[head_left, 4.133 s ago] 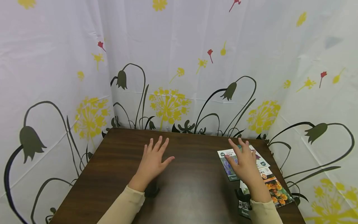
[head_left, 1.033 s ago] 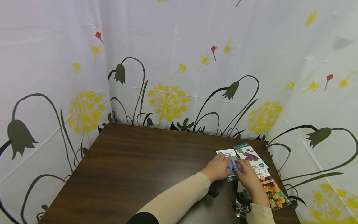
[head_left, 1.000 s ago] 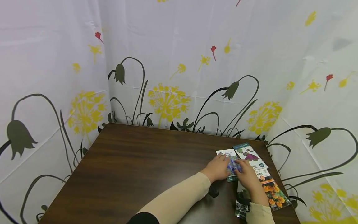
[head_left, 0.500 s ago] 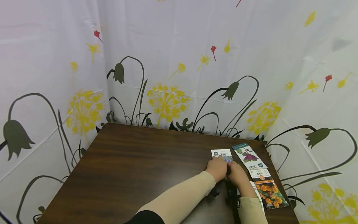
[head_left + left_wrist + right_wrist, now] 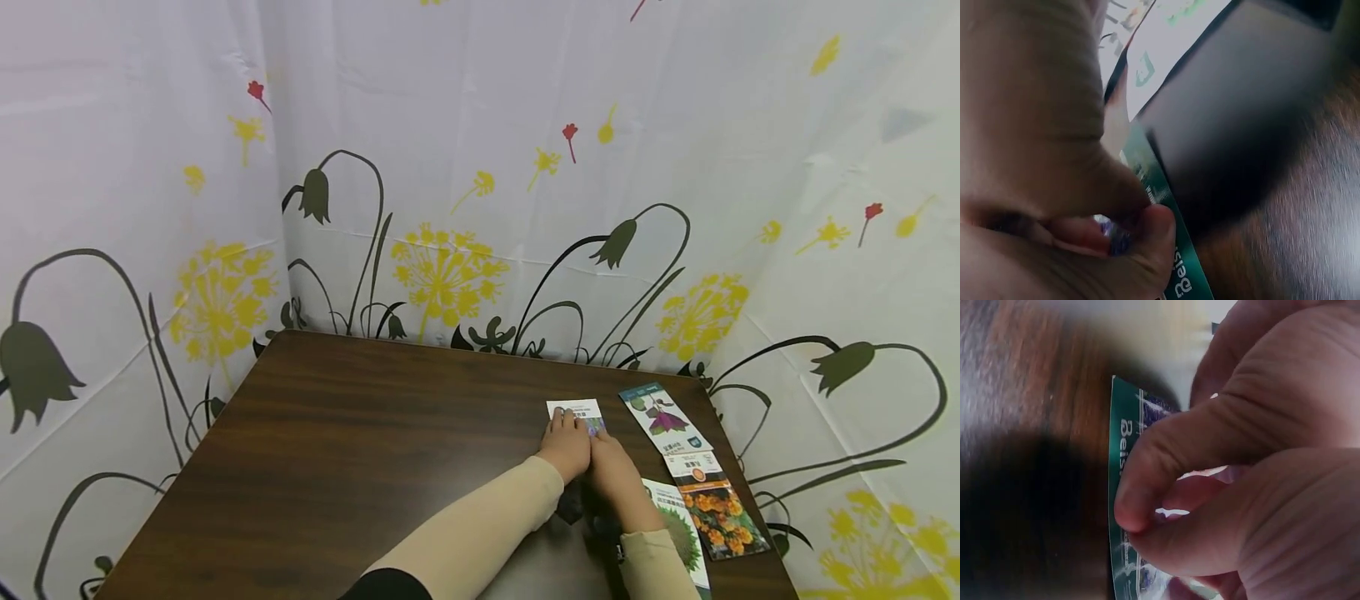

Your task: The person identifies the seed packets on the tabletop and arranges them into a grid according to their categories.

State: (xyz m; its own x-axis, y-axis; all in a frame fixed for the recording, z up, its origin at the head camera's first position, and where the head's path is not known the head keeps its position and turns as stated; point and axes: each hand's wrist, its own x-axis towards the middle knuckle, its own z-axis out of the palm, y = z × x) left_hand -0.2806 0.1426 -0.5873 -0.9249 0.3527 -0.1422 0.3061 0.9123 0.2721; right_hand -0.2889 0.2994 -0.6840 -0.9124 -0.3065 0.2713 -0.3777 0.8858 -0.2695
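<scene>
Both hands pinch one seed packet (image 5: 579,412) lying flat on the dark wooden tabletop (image 5: 337,467); the left hand (image 5: 566,446) grips its left edge, the right hand (image 5: 611,471) its right. Three more seed packets (image 5: 693,479) lie just beside them, near the tabletop's right edge.

Makeshift recording booth, flower-printed white curtains (image 5: 480,167), dark wooden table (image 5: 337,467)

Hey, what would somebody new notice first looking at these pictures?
Probably both hands meeting over one seed packet near the right of the dark wooden table: the left hand and right hand each pinch it. Next, the row of flower seed packets at the right edge, and the flowered curtain behind.
</scene>
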